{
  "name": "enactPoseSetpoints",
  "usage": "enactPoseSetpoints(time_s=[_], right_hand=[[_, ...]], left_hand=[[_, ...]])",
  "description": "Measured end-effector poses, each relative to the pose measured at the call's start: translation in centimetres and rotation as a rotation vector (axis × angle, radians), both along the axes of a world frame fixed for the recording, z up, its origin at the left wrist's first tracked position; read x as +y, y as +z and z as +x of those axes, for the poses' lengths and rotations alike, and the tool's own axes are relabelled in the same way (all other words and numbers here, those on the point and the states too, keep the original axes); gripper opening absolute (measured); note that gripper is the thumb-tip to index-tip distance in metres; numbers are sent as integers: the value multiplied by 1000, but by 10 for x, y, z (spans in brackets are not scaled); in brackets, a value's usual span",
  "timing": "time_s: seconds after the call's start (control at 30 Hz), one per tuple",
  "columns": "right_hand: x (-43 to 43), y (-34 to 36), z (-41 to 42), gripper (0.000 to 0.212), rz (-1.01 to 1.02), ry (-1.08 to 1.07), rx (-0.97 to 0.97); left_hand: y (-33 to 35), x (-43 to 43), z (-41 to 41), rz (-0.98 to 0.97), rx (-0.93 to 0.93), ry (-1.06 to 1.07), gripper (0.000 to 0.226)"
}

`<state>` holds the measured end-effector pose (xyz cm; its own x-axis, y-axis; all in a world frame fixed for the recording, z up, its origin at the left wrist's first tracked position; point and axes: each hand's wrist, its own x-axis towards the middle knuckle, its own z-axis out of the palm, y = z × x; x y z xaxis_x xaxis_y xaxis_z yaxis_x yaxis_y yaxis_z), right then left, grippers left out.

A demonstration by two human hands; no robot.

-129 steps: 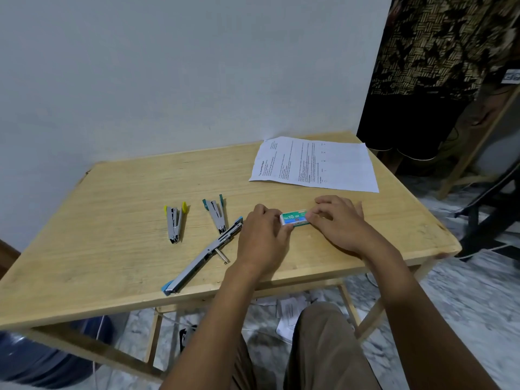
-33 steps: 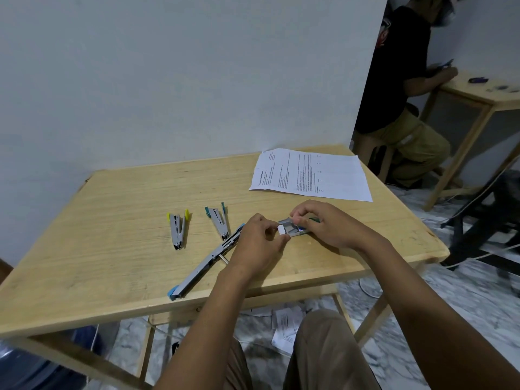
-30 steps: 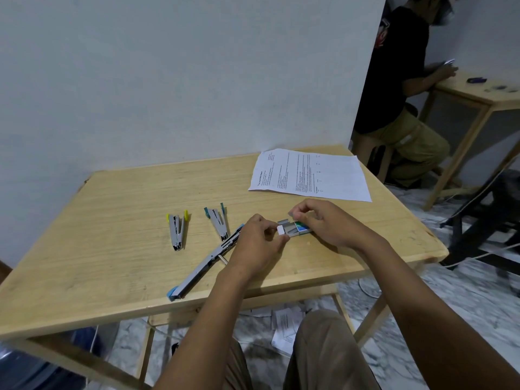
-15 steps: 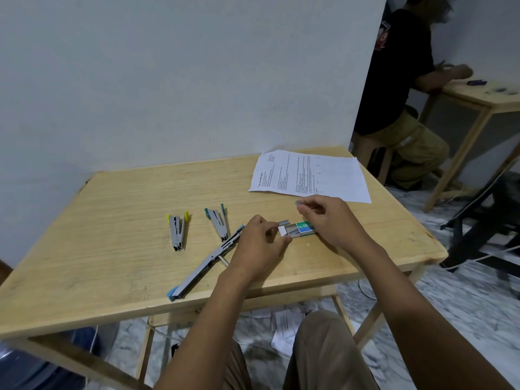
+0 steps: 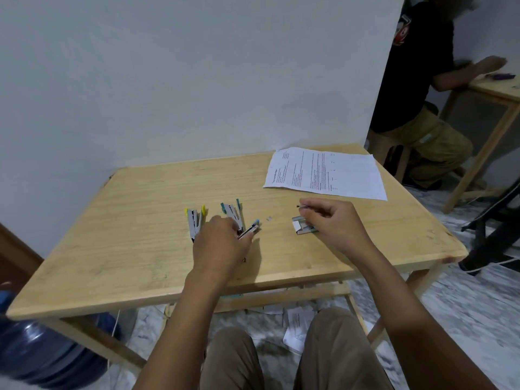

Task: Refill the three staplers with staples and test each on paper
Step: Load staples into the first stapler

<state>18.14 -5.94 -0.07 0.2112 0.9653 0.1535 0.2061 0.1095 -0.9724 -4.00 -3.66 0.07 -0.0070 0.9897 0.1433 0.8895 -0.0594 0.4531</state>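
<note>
Refill step, as I read it. My left hand [image 5: 222, 243] curls on the blue stapler [image 5: 251, 229] on the tabletop [image 5: 140, 220] — its long axis points far-right toward my right hand [image 5: 334, 223], which pinches a staple strip [image 5: 303, 206] just beyond the opened staple box [image 5: 302, 229].

1. Soft, fairly dim indoor light; the wall [image 5: 197, 80] looks flat grey.
2. A faint shadow lies on the table [image 5: 126, 235] just right of the left hand [image 5: 222, 243].
3. Wide-angle distortion bows the table's edges; the person [image 5: 416, 80] at upper right is blurred.
</note>
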Motion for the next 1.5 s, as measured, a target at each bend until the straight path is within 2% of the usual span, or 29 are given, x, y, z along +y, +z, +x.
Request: enactPoseSetpoints(time_s=[0.1,0.3,0.4,0.47,0.53,0.63,0.77,0.9,1.1,1.5], right_hand=[[-2,-2,-10,16,-42,21,131],[-9,-12,-21,3,-50,-47,219],[-13,-16,-29,18,-42,-16,263],[-14,-17,-36,20,-25,1,249],[-15,-13,-45,16,0,22,205],[-15,-3,-61,15,60,68,122],[-13,5,-75,13,117,78,35],[-14,4,-80,17,102,67,-94],[-15,0,-82,18,93,28,-250],[-15,4,-78,16,49,57,-382]], left_hand=[[0,-2,-3,-126,38,9,30],[-5,6,-3,-142,9,-5,20],[-6,4,-9,-122,-78,-45,23],[-1,2,-13,-102,-211,-75,20],[5,-1,-17,-118,-437,-106,15],[13,-6,-21,-245,-779,-151,15],[14,-12,-22,-410,-1004,-208,20],[9,-15,-21,-506,-1093,-285,22],[4,-18,-20,-550,-1171,-327,22],[-1,-19,-15,-589,-1259,-313,22]])
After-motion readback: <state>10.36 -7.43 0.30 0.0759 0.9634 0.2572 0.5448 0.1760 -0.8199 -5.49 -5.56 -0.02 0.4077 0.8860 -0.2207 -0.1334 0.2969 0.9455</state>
